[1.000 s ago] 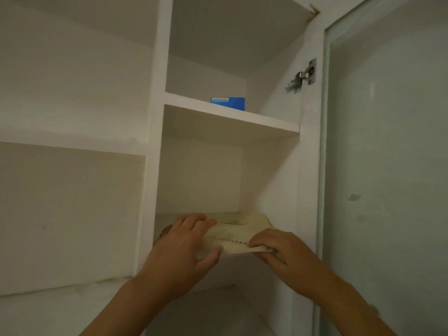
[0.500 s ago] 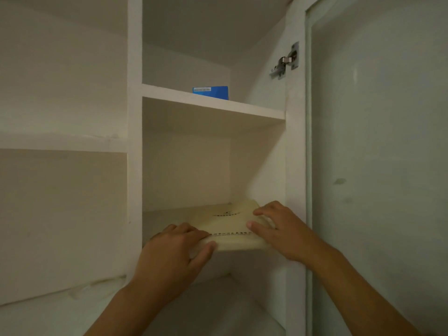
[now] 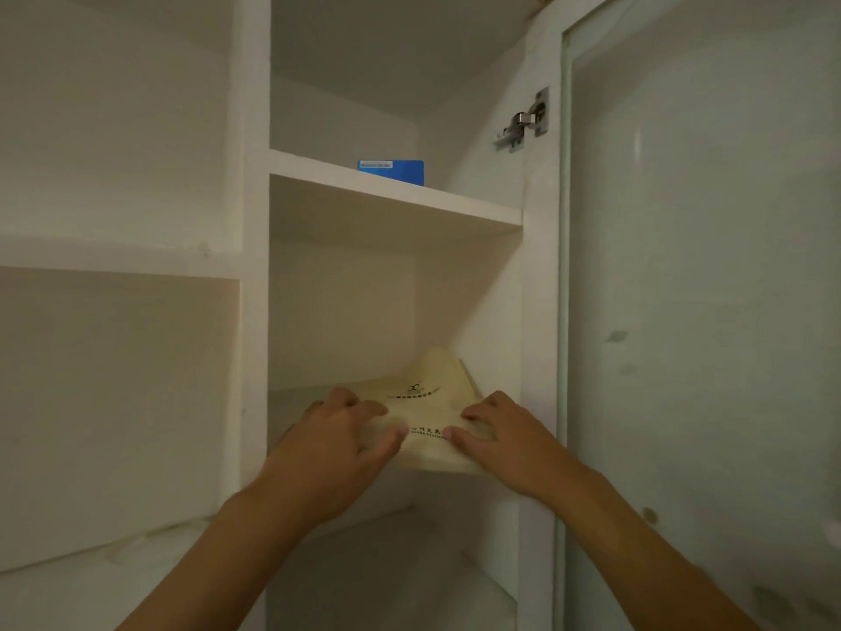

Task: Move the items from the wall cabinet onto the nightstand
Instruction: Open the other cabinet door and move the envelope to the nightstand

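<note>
Two hands were on the job, and around them stood the tall white wall cabinet with its open shelves (image 3: 255, 311). Its frosted glass door (image 3: 701, 311) hung open just to the right of my right hand, with the small metal hinge (image 3: 523, 125) well above. On the shelf board under my palms lay the cream-coloured, soft, flat packet with dark printed lettering (image 3: 432, 393); its far corner bulged upward beyond my fingers and its near edge jutted out past the shelf front.

My left hand (image 3: 336, 453) was curled over the packet's left part, thumb underneath the near edge and fingers on top, pinching it. My right hand (image 3: 505, 439) did likewise on the right part, thumb tip near my left thumb, so both were clamped on the same item. Well above both hands, on the next shelf up, sat a small blue rectangular box with a pale label (image 3: 392, 171), untouched.

I judged this to be the taking-out step for the first item. The next move called for drawing the packet toward me, keeping it level and clear of the door, then carrying it down to the nightstand, which was out of view.
</note>
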A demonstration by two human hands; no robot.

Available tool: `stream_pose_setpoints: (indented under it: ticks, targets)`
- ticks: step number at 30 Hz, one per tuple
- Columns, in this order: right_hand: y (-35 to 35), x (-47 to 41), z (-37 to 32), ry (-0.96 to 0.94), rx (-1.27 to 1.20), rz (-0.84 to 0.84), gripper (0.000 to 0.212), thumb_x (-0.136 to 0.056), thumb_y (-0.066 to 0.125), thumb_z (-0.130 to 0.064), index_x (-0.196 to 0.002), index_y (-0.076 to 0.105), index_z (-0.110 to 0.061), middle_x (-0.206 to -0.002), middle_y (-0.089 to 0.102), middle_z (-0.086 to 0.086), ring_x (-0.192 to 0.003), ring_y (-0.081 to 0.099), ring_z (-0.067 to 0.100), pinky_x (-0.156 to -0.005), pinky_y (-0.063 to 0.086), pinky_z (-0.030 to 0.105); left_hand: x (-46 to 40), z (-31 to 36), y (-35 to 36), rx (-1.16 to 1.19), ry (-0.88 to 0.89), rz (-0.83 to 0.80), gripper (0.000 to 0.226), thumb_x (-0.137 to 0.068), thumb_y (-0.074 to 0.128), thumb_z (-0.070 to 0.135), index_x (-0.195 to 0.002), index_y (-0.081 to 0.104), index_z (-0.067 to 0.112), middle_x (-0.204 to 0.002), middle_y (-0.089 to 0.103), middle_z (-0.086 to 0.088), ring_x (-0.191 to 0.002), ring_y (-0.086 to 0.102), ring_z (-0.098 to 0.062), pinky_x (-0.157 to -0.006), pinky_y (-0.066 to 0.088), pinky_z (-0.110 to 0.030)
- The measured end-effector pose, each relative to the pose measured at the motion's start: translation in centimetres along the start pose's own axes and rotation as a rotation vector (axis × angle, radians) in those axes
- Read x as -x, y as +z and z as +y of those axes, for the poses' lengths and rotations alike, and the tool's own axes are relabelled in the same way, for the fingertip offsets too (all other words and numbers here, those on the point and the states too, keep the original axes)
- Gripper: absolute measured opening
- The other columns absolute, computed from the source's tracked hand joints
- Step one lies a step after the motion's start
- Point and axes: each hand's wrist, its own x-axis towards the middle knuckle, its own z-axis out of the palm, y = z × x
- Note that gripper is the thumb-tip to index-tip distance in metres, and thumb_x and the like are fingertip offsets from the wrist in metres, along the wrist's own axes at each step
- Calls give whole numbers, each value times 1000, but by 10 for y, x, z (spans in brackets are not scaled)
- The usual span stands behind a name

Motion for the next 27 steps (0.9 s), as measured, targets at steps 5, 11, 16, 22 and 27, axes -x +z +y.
stream_pose_setpoints:
  ticks: [5, 11, 16, 22, 27]
  targets:
    - [1, 6, -6, 3, -38, 44, 71, -89, 56, -75, -137, 64, -23, -128, 51, -9, -119, 57, 15, -103, 47, 37, -7, 3, 7, -159, -42, -128, 70, -87, 22, 83, -138, 50, 44, -135, 50, 8, -118, 56, -21, -100, 47, -41]
    - [-1, 26, -13, -22, -95, 95, 70, -89, 62, -69, -136, 64, -17, -127, 51, -10, -113, 57, 10, -99, 45, 27, 13, 11, 9, -197, -8, -3, 84, -76, 11, 83, -132, 59, 43, -124, 58, 13, -109, 56, -15, -92, 47, -35]
    - [-6, 46, -5, -41, -137, 88, 64, -86, 62, -74, -131, 63, -29, -124, 49, -17, -114, 55, 6, -98, 47, 28, 43, 18, 9, -151, 19, 82, 73, -83, 20, 82, -133, 59, 46, -125, 54, 22, -107, 45, -9, -92, 44, -30]
    - [-7, 39, -4, 18, -169, -4, 70, -84, 63, -76, -142, 47, -39, -135, 42, -11, -117, 53, 14, -88, 49, 29, 33, 23, -6, -78, -60, 52, 77, -82, 22, 82, -135, 59, 41, -127, 53, 14, -118, 46, -13, -97, 48, -39]
    - [1, 30, -9, 6, -116, -40, 82, -85, 59, -79, -153, 31, -42, -141, 45, -4, -122, 53, 19, -91, 46, 32, 19, 18, -3, -193, -150, -29, 75, -87, 29, 79, -150, 40, 40, -141, 55, -1, -131, 48, -24, -111, 39, -42]
